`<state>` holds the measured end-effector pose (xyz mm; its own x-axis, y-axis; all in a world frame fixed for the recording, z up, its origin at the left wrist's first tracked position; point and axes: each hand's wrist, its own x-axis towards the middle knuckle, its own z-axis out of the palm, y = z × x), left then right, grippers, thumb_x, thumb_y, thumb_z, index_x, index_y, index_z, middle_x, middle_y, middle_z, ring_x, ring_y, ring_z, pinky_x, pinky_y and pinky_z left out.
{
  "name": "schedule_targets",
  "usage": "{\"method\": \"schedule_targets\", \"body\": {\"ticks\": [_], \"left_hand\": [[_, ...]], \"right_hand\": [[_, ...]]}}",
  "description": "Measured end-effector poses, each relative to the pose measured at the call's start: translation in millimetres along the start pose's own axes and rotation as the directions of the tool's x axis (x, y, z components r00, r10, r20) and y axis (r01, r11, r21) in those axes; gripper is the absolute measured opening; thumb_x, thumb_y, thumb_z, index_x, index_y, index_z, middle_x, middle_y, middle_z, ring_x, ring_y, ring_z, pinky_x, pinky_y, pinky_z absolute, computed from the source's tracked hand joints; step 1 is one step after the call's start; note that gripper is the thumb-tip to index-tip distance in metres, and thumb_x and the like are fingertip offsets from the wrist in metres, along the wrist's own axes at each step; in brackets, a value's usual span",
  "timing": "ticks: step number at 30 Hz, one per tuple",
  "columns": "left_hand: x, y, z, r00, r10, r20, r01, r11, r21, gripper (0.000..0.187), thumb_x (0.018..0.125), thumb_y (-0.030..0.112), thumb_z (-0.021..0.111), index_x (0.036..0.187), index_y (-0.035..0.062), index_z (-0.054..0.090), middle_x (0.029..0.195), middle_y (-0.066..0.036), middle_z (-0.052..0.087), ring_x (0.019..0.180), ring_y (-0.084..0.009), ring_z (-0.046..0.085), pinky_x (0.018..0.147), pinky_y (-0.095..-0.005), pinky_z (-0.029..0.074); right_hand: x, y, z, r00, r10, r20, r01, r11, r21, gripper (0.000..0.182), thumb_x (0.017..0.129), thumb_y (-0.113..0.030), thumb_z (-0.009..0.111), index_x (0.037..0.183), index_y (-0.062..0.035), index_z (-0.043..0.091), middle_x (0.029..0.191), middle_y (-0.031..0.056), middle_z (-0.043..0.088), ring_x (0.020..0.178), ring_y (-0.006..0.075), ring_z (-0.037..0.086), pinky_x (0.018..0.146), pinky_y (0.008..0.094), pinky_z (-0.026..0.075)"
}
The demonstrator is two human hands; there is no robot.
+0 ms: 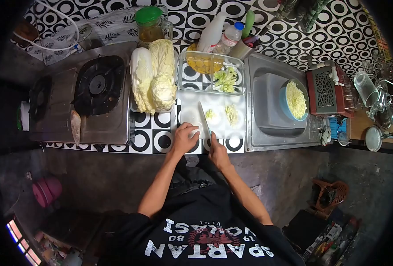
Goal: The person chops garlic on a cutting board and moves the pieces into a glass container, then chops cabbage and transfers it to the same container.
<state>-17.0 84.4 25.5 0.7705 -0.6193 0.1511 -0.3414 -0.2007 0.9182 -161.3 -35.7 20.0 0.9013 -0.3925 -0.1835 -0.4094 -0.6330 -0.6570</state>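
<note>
My right hand [217, 152] is closed round the handle of a knife [204, 116], whose blade points away from me over a white cutting board [187, 108]. Just left of the knife, my left hand [186, 136] rests at the board's near edge with its fingers curled; whether they hold anything is too small to tell. Right of the blade lie a small pile of chopped greens [210, 114] and a pale chopped pile [231, 115]. Behind the board, a divided glass dish [192, 84] has leafy pieces [225, 80] in its right compartment.
Whole napa cabbages [154, 77] lie left of the board, beside a gas stove [99, 84]. On the right, a blue bowl [303, 116] of shredded cabbage stands in the sink [267, 106]. A green-lidded jug [150, 26] and bottles [212, 33] stand behind.
</note>
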Motion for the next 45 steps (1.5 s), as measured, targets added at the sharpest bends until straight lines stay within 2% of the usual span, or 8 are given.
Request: {"method": "schedule_targets", "body": {"ticks": [7,11,15,23,29,36,43,45], "left_hand": [[-24.9,6.7,-22.3,0.995,-0.096,0.017,0.097,0.995,-0.034,0.021,0.071,0.009,0.069,0.091,0.0024,0.067,0.081,-0.009,0.06,0.062,-0.0203,0.057,0.055,-0.0281,0.046],[-31.4,5.3,-27.5,0.994,-0.11,0.002,0.11,0.994,-0.017,0.022,0.07,0.006,0.07,0.092,0.0027,0.067,0.081,-0.007,0.061,0.06,-0.0134,0.052,0.054,-0.0247,0.043],[-35.1,8.8,-36.6,0.985,-0.171,-0.015,0.171,0.985,0.009,0.022,0.071,0.007,0.07,0.092,0.0028,0.067,0.077,-0.007,0.059,0.057,-0.0156,0.052,0.054,-0.0269,0.043],[-35.6,11.6,-46.8,0.978,-0.206,-0.01,0.206,0.971,0.124,0.021,0.072,0.008,0.07,0.092,0.0031,0.068,0.082,-0.006,0.062,0.062,-0.0114,0.053,0.055,-0.0225,0.043],[17.1,33.6,-17.4,0.975,-0.207,0.076,0.196,0.972,0.133,0.02,0.072,0.009,0.07,0.091,0.0038,0.068,0.08,-0.008,0.061,0.059,-0.016,0.054,0.054,-0.0264,0.045],[138.0,45.4,31.5,0.995,0.072,0.068,-0.086,0.97,0.226,0.017,0.073,0.011,0.068,0.088,0.002,0.067,0.078,-0.012,0.061,0.062,-0.0192,0.056,0.059,-0.0277,0.046],[203.0,28.7,66.9,0.984,-0.057,0.17,-0.031,0.882,0.47,0.026,0.071,0.017,0.067,0.095,0.005,0.067,0.088,-0.015,0.063,0.084,-0.0297,0.061,0.074,-0.039,0.049],[212.9,30.5,74.1,0.937,-0.244,0.249,0.041,0.787,0.616,0.028,0.074,0.019,0.064,0.099,0.0086,0.066,0.092,-0.015,0.063,0.086,-0.03,0.061,0.075,-0.0393,0.049]], "right_hand": [[6.9,-30.9,-35.9,0.995,0.096,0.032,-0.095,0.995,-0.04,0.066,0.071,0.006,0.051,0.134,-0.0022,0.033,0.064,0.0208,0.055,0.058,0.0362,0.056,0.056,0.0394,0.044],[-10.8,-16.0,-17.5,0.992,-0.001,-0.125,-0.001,1.0,-0.012,0.061,0.074,0.006,0.049,0.133,-0.004,0.037,0.066,0.0212,0.054,0.058,0.0343,0.056,0.058,0.0386,0.045],[-14.2,-15.7,-2.9,1.0,0.007,0.021,-0.007,1.0,0.0,0.065,0.073,0.004,0.052,0.135,-0.0032,0.031,0.075,0.0204,0.057,0.067,0.0374,0.057,0.062,0.0455,0.044],[-2.4,4.7,-19.5,0.953,0.22,-0.21,-0.198,0.973,0.122,0.062,0.078,0.002,0.05,0.136,-0.0012,0.029,0.075,0.0227,0.056,0.069,0.0386,0.056,0.064,0.0445,0.044],[-12.6,11.7,-33.8,0.932,0.191,-0.307,-0.165,0.98,0.108,0.053,0.081,0.001,0.049,0.132,0.0009,0.035,0.071,0.0226,0.056,0.064,0.0362,0.057,0.062,0.0407,0.045],[-24.6,9.6,-69.6,0.928,0.246,-0.279,-0.149,0.933,0.327,0.044,0.082,-0.008,0.053,0.126,-0.01,0.049,0.065,0.021,0.055,0.062,0.0364,0.057,0.06,0.0419,0.045],[-27.3,18.4,-97.1,0.953,0.246,-0.174,-0.154,0.893,0.423,0.042,0.083,-0.009,0.053,0.125,-0.0111,0.051,0.068,0.0202,0.057,0.062,0.0346,0.058,0.061,0.0406,0.046],[-24.6,29.8,-101.0,0.97,0.194,-0.146,-0.133,0.928,0.349,0.042,0.084,-0.009,0.052,0.125,-0.0112,0.05,0.07,0.02,0.058,0.063,0.0351,0.059,0.062,0.0412,0.046]]}}
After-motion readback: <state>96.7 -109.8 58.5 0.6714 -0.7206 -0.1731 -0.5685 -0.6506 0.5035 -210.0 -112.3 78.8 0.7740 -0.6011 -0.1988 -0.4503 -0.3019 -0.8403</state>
